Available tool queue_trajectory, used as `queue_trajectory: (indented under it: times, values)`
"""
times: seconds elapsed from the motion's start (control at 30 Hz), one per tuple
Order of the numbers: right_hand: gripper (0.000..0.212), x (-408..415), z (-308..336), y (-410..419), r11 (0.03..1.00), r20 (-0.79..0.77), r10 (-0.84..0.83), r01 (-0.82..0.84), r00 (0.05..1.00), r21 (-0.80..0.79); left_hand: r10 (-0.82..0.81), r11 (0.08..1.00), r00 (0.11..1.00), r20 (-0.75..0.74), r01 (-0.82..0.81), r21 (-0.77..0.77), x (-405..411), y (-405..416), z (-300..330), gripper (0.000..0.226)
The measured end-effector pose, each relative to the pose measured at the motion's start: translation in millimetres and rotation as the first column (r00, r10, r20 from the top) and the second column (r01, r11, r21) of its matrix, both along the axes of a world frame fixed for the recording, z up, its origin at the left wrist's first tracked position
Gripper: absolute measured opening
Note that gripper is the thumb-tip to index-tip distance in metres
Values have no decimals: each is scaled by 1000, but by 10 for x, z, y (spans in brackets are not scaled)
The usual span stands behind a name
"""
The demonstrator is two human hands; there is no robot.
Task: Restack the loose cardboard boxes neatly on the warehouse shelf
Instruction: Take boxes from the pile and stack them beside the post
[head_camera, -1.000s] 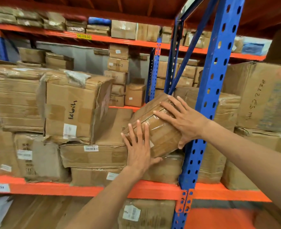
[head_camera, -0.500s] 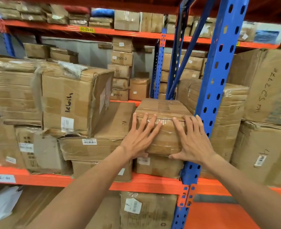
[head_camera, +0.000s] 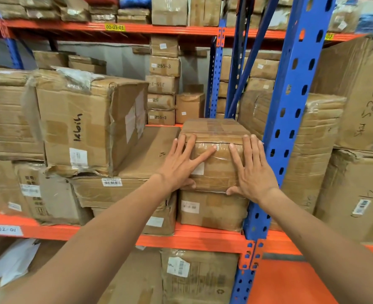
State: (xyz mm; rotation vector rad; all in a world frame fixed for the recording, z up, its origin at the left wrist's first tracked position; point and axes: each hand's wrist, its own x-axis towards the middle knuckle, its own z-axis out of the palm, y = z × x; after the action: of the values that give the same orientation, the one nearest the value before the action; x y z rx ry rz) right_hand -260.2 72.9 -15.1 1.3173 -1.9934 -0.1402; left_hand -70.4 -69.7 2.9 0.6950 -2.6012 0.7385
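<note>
Squarely on top of a lower carton (head_camera: pixel 212 209) sits the small taped box (head_camera: pixel 214 150), level, its front face turned to the camera and wrapped in glossy clear tape, with a white sticker partly covered by a finger. Both of the person's hands lie flat on that front face. The left hand (head_camera: pixel 181 165) presses the left half, fingers spread wide and pointing up and to the right, with its thumb tucked along the box's bottom edge. The right hand (head_camera: pixel 252 170) presses the right half, fingers spread and pointing upward, fingertips reaching the top front edge, thumb at the lower right corner where the two cartons meet. Neither hand closes around anything; the palms simply bear against the cardboard.

Just to the right of the box stands the blue upright (head_camera: pixel 290 119) of the rack, pierced with holes, close against the box's right side. To the left, a flat wide carton (head_camera: pixel 150 154) lies beside the box at about the same height, and on it rests a large dented carton (head_camera: pixel 87 126) with handwriting and a white label on its face. The lower carton stands on the orange shelf beam (head_camera: pixel 194 235), which joins the upright. Beyond the upright, more big cartons (head_camera: pixel 356 102) fill the neighbouring bay
</note>
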Motion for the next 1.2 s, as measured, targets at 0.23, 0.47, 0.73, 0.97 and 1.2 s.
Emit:
queue_trajectory:
  times: [0.23,0.47,0.73,0.97,1.2]
  values:
    - [140,-23,-52,-31,1000,15,2,-2,1000,0,8,1000,1000,-12,-8,-16,-25,-12,-117,137]
    - [136,108,-30,56,1000,94,-11,10,995,6,22,991,997,77,-31,130,48,145,-4,130]
    - [114,399,630,2,976,79,212,-215,974,23,-43,999,978,-205,42,-9,755,234,296,108]
    - [117,1263,1729,-645,879,104,474,-465,874,-101,108,993,676,-729,-115,40,1687,146,712,124]
    - [122,2396,2204,-1227,838,133,533,-543,836,54,455,860,522,-721,-46,509,2336,-210,551,150]
